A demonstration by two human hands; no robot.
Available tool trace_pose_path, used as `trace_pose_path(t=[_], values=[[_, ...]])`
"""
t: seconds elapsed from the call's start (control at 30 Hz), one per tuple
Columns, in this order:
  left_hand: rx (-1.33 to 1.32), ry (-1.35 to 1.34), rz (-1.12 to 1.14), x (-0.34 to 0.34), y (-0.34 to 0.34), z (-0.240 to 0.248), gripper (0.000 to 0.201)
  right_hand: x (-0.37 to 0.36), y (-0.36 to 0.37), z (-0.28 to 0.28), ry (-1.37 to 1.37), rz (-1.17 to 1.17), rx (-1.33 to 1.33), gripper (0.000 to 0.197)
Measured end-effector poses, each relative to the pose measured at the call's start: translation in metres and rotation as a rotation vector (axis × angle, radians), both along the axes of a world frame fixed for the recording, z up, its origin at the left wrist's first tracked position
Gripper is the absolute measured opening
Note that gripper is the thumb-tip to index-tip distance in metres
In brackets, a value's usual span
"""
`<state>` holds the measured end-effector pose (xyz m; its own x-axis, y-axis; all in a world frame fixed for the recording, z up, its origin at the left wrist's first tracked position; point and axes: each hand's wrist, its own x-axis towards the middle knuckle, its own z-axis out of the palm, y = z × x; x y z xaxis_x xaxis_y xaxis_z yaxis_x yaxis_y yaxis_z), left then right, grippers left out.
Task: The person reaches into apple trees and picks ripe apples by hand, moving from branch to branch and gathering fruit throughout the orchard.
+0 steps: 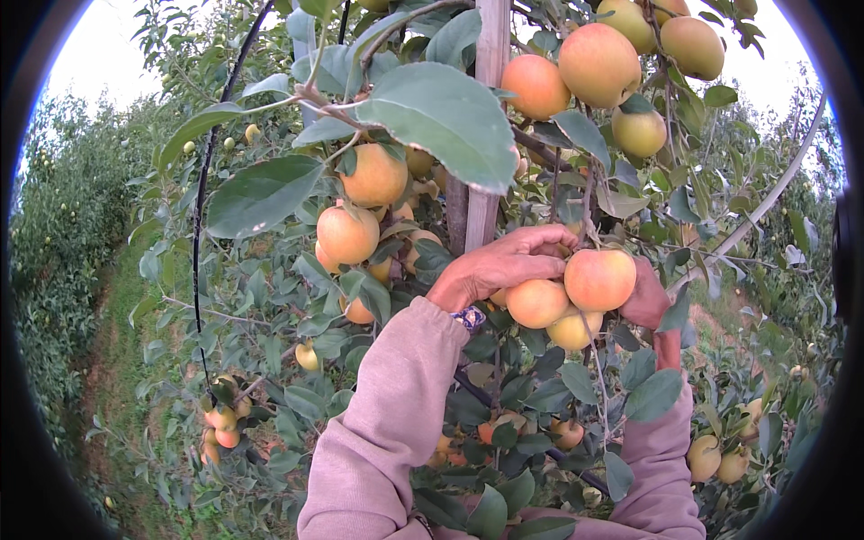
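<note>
Our left hand [513,267] bends its fingers at the top of hanging orange-yellow apples [601,280] while our right hand [646,297] is partly hidden behind them; we cannot tell what either grips. Beyond a wooden post [491,45], we see grass [148,351] and trees [63,234].

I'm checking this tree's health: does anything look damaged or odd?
Slightly: the big leaf above the left hand has pale brownish marks along its lower edge, unlike its green middle. Nearby apples look unbroken.
</note>
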<state>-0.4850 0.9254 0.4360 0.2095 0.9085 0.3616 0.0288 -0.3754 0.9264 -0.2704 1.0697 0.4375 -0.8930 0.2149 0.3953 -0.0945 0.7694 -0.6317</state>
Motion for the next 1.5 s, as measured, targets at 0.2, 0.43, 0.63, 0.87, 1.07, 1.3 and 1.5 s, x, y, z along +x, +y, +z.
trace_pose_path(t=[0.2,0.43,0.63,0.87,1.07,1.3,1.5], values=[[-0.027,-0.052,0.014,0.001,0.002,-0.005,0.038,-0.002,-0.02,-0.001,0.169,-0.027,0.088,0.041],[-0.049,-0.123,0.056,0.009,-0.004,-0.003,0.038,-0.006,-0.02,-0.02,0.312,-0.208,-0.14,0.042],[-0.138,-0.272,0.166,0.014,-0.007,-0.01,0.034,0.02,0.008,-0.032,0.198,-0.193,0.145,0.045],[-0.147,-0.392,0.143,0.007,-0.013,-0.027,0.056,0.027,-0.005,-0.032,0.192,-0.278,0.15,0.032],[-0.134,-0.854,0.033,0.017,-0.013,-0.063,0.064,0.034,-0.001,-0.035,0.23,-0.234,-0.064,0.033],[0.218,-1.111,-0.074,0.051,-0.002,-0.11,0.044,0.036,0.012,-0.031,0.198,-0.179,-0.078,0.033],[0.311,-1.078,0.163,0.093,0.002,-0.105,0.057,0.045,0.033,-0.03,0.204,-0.235,0.175,0.027]])
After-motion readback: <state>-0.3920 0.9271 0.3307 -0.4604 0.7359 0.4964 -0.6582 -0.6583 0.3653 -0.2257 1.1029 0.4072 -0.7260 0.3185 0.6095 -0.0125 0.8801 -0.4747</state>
